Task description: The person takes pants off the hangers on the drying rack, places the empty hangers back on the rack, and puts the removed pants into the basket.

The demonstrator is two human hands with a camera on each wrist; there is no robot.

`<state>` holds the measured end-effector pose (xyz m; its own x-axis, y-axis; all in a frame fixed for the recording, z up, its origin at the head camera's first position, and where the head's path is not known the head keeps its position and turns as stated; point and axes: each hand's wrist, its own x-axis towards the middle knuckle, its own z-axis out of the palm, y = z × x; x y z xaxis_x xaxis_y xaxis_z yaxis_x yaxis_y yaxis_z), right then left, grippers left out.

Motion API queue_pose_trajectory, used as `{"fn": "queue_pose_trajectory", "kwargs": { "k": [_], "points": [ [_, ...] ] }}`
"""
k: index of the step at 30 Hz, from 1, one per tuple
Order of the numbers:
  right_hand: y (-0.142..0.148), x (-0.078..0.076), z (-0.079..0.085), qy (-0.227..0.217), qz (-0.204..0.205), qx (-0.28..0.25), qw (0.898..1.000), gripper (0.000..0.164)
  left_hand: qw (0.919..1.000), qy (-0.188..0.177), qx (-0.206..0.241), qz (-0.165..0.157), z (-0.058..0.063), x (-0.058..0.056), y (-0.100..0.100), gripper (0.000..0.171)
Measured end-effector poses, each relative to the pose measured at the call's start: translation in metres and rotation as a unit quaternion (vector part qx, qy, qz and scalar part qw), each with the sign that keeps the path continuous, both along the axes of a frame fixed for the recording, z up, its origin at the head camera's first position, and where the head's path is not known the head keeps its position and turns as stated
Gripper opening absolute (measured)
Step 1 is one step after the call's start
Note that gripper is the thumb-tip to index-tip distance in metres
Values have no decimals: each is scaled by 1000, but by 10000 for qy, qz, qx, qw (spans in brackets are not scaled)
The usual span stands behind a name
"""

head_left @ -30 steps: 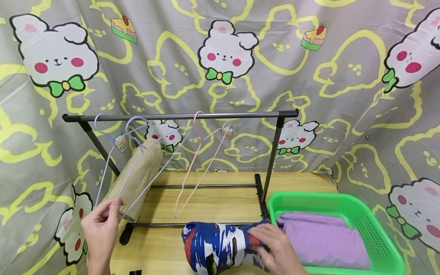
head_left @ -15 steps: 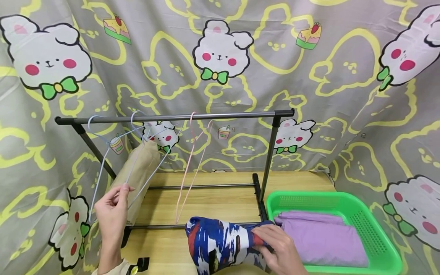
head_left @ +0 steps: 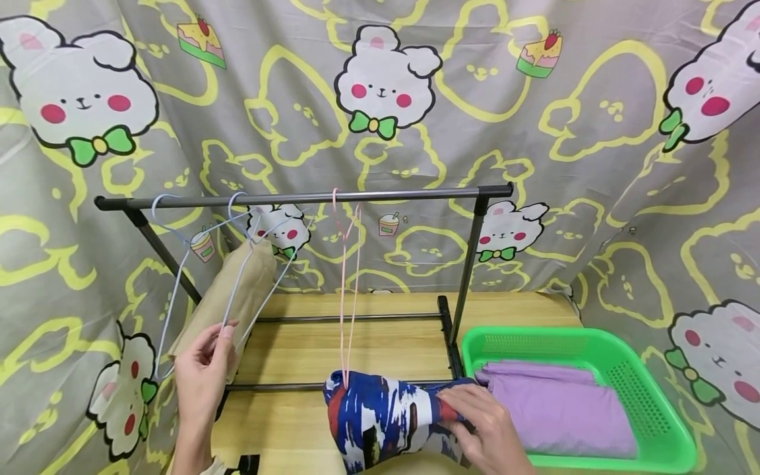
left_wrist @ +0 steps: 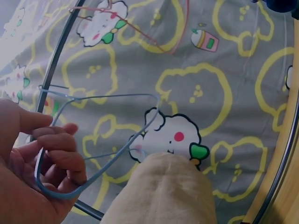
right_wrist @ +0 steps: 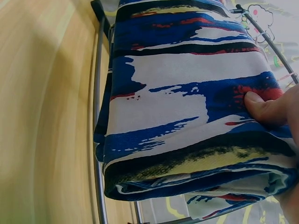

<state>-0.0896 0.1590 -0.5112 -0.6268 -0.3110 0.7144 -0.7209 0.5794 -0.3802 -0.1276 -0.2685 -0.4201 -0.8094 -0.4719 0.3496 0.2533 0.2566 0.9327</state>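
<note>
My left hand (head_left: pixel 204 369) pinches the side wire of a light blue clothes hanger (head_left: pixel 239 284) that hooks over the black rail (head_left: pixel 404 196). In the left wrist view, the fingers curl at one end of this blue hanger (left_wrist: pixel 105 176). My right hand (head_left: pixel 489 425) grips a folded cloth (head_left: pixel 380 419) with blue, white and red patches, in front of the rack. The right wrist view shows the thumb on top of the patterned cloth (right_wrist: pixel 163 102). Behind the blue hanger, a folded beige cloth (head_left: pixel 234 290) hangs at the rack's left side; its support is partly hidden.
Another blue hanger (head_left: pixel 172 310) hangs farther left, and a pink hanger (head_left: pixel 342 284) hangs mid-rail, its lower end near the patterned cloth. A green basket (head_left: pixel 665 402) with folded purple cloth (head_left: pixel 564 412) stands right of the rack. A printed curtain (head_left: pixel 493 152) surrounds the table.
My left hand has moved right, and the hanger it pinches has shifted right along the rail. The pink hanger has turned and looks narrower. My right hand still holds the patterned cloth.
</note>
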Motion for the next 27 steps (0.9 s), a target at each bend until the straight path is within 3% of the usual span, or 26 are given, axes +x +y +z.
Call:
{"fn": "queue_pose_trajectory", "kwargs": {
  "k": [3,5,7,9,12,15,18,22,25,27],
  "points": [
    [2,0,2,43,-18,26,10000,49,9994,-57,-335,106,0,6,1,27],
    [3,0,3,89,-14,41,10000,49,9972,141,-652,330,2,12,2,34],
    [5,0,5,145,10,32,9999,50,9929,522,-931,533,6,18,5,37],
    [7,0,7,130,26,13,9999,49,9871,1215,-914,506,10,24,11,35],
    [10,0,10,150,36,-11,9999,51,9723,2269,-517,-235,14,32,25,32],
    [14,1,11,192,-24,20,9998,51,9531,2756,-415,-1179,16,36,40,33],
    [16,2,12,234,-68,64,9997,52,9432,2699,-871,-1731,13,39,53,37],
    [20,3,13,234,-157,112,9995,53,9343,2289,-1638,-2186,3,42,73,42],
    [24,4,15,285,-164,105,9994,53,9222,1813,-2218,-2598,-7,43,91,41],
    [26,5,16,259,-178,138,9994,52,9080,1516,-2548,-2960,-15,45,104,40]
  ]
}}
